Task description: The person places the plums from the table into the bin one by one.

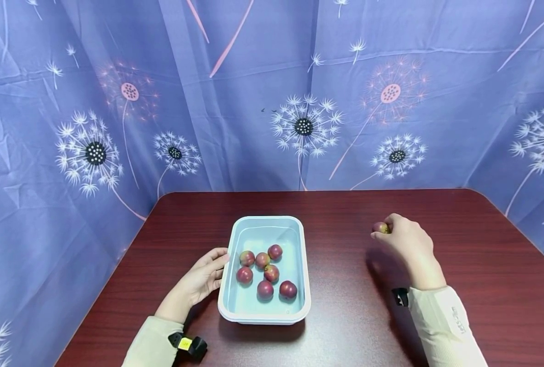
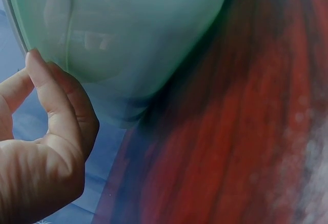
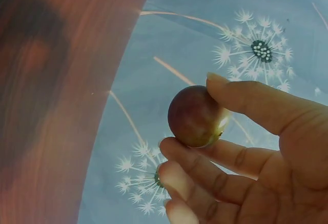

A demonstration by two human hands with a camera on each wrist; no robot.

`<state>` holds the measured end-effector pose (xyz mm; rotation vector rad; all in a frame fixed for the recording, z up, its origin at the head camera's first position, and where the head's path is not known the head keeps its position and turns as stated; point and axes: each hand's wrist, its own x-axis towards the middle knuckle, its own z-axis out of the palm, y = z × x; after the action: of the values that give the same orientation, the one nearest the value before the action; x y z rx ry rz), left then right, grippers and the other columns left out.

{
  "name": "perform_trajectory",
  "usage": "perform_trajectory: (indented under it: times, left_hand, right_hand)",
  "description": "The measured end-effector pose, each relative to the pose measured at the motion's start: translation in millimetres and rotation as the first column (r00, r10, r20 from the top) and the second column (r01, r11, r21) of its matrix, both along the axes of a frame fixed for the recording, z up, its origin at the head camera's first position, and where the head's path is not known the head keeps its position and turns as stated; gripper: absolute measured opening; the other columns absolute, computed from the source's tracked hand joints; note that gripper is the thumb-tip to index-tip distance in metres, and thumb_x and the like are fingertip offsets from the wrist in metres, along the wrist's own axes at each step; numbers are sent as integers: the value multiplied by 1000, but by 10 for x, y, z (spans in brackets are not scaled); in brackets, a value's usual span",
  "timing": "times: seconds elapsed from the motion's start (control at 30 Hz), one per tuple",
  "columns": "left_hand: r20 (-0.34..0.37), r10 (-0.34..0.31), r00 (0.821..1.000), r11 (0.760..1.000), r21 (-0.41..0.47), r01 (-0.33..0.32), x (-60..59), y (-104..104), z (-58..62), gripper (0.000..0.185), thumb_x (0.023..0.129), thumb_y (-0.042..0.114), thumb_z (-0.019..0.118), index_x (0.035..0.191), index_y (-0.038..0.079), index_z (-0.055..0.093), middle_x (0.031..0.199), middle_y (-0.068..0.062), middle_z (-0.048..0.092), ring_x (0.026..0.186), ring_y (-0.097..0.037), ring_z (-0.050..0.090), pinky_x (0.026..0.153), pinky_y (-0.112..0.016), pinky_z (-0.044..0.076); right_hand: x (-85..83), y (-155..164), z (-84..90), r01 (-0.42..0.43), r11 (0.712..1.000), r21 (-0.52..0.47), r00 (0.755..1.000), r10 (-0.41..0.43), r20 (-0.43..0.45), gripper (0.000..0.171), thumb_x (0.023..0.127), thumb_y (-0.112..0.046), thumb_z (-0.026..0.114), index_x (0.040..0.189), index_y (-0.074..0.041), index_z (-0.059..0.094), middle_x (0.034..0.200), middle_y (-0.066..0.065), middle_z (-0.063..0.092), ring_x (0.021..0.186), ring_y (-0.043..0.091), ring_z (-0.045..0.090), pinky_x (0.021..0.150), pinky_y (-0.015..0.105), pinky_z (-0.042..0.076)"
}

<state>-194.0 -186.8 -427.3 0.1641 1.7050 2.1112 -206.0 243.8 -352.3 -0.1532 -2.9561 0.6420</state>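
A reddish-purple plum (image 3: 195, 115) with a yellow-green patch is pinched between the thumb and fingers of my right hand (image 1: 409, 244), above the right part of the table. Near the middle stands a light blue plastic basin (image 1: 272, 319) with a white rim. Several plums (image 1: 265, 290) lie spread over its floor, red to purple, some with yellowish patches. My left hand (image 1: 203, 278) holds the basin's left rim; in the left wrist view its fingertips (image 2: 35, 60) are at the edge. The plums are out of sight in that view.
The dark red wooden table (image 1: 345, 326) has rounded far corners. Behind it and at both sides hangs a blue curtain (image 1: 244, 153) printed with dandelions. Dark straps with small devices (image 1: 191, 346) sit on the wrists, over light sleeves (image 1: 446, 326).
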Motion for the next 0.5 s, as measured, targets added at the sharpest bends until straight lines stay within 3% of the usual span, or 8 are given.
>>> perform_trajectory:
  times: [0.5]
  left_hand:
    - [0, 5, 1000, 1000, -7, -5, 1, 1, -5, 14, 101, 18, 45, 115, 13, 45, 96, 5, 62, 85, -6, 63, 68, -21, 53]
  right_hand:
    - [80, -228, 70, -34, 999, -23, 995, 31, -98, 39, 82, -38, 66, 105, -7, 61, 88, 13, 67, 84, 37, 63, 59, 43, 44]
